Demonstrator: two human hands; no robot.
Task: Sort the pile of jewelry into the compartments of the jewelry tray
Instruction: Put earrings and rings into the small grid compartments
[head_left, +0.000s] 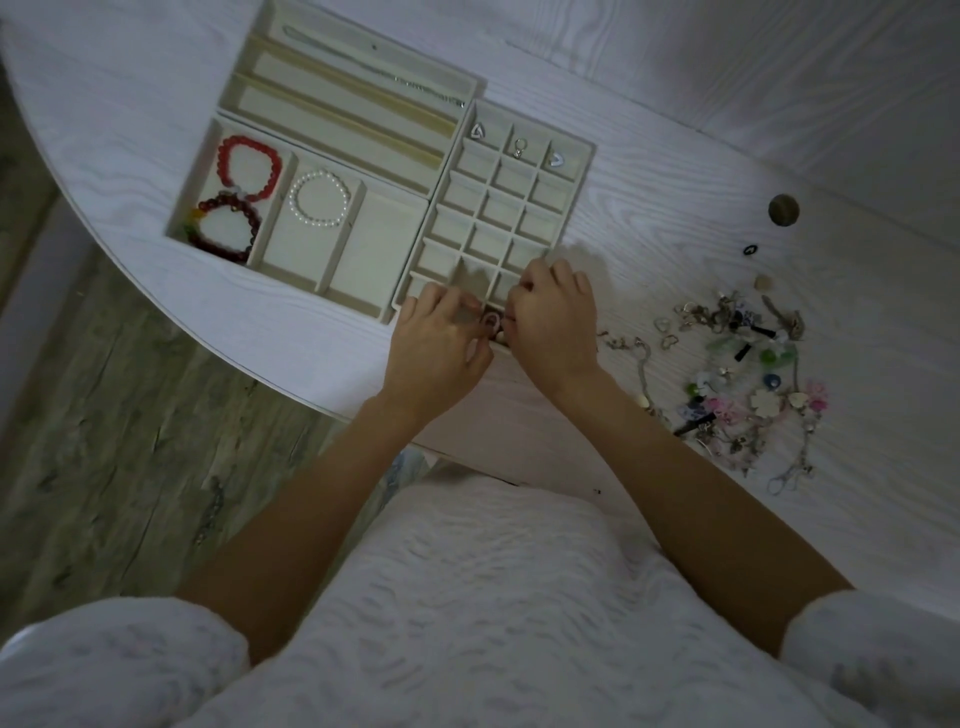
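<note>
- Single head-worn view, wide-angle, looking forward and steeply down onto a white table (675, 171).
- Tilted frame: table edge running diagonally from far left to near centre, wooden floor (104, 415) showing at the left.
- Close range: both forearms reaching up from the bottom edge, left hand (439, 345) and right hand (553, 317) near mid-frame.
- Jewelry tray (441, 171) at far left-centre, loose pile of jewelry (737, 364) at right.
- No second view; nothing shared.
</note>
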